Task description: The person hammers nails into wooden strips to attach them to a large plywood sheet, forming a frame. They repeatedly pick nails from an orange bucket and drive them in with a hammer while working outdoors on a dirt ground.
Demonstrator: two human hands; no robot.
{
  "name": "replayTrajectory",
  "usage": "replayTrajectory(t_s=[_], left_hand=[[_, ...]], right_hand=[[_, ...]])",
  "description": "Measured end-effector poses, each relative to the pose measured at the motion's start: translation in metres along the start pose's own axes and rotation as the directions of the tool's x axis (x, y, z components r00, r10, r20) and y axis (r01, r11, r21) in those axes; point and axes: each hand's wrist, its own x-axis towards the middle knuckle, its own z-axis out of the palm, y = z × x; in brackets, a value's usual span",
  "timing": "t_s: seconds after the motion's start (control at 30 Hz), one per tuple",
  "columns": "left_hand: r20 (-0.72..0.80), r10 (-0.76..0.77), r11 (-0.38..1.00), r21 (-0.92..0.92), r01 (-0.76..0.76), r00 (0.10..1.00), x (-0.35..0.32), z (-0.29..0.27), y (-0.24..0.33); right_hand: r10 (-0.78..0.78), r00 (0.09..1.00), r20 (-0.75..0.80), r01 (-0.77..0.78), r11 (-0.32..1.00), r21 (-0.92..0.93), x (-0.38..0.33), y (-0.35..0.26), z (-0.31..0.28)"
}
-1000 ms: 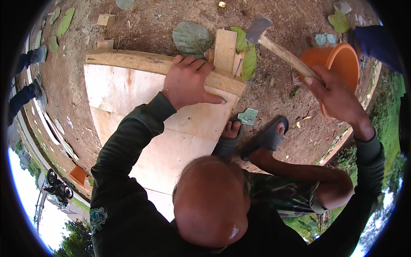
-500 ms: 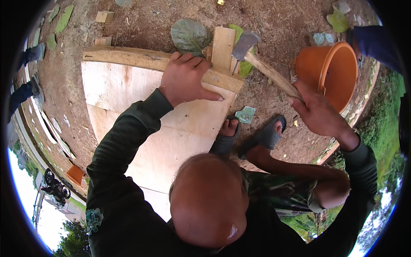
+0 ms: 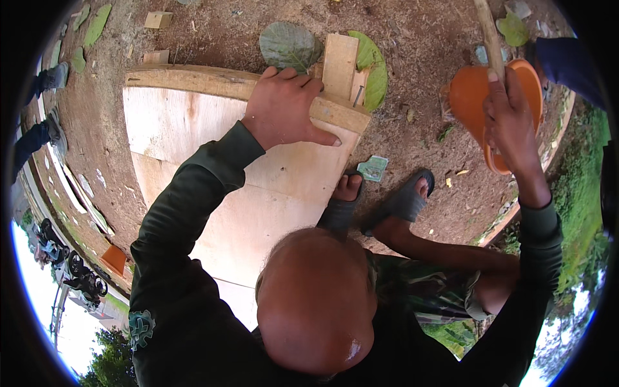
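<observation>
A wooden panel (image 3: 258,193) with a thick timber strip (image 3: 193,81) along its far edge lies in front of me. My left hand (image 3: 282,106) grips that strip, fingers hooked over the far side and thumb stretched across the panel. Just right of it, a nail (image 3: 358,95) stands up from the strip's right end, beside a short wood block (image 3: 339,64). My right hand (image 3: 509,122) is wrapped round the wooden handle (image 3: 491,42) of a hammer, raised away to the right, above the orange bucket. The hammer's head is out of view.
An orange bucket (image 3: 465,97) stands on the soil at right. Large leaves (image 3: 290,46) lie behind the panel. Another person's leg (image 3: 567,71) shows at the right edge; shoes (image 3: 55,132) are at the left. My sandalled feet (image 3: 406,197) are by the panel's right side.
The hammer has swung up and right, away from the nail, and its head has left the picture. My left hand has stayed on the strip.
</observation>
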Motion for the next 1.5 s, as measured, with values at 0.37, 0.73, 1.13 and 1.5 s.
replayTrajectory(t_s=[0.37, 0.73, 1.13, 1.5], left_hand=[[-0.021, 0.046, 0.999, 0.01, -0.046, 0.999, 0.01, -0.004, -0.004], [-0.071, 0.053, 0.999, 0.005, -0.053, 0.996, 0.003, 0.002, -0.006], [-0.054, 0.047, 0.999, 0.021, -0.046, 0.997, -0.001, 0.0, -0.004], [-0.062, 0.051, 0.999, 0.0, -0.051, 0.997, -0.001, 0.005, -0.002]], right_hand=[[-0.313, 0.921, 0.233, 0.377, 0.869, -0.322, -0.014, 0.027, 0.012], [-0.413, 0.88, 0.233, 0.454, 0.592, -0.666, -0.007, 0.018, -0.004], [-0.182, 0.983, 0.024, 0.182, 0.947, -0.266, 0.021, 0.022, -0.038], [-0.224, 0.942, -0.248, 0.198, 0.972, -0.124, 0.024, 0.027, -0.011]])
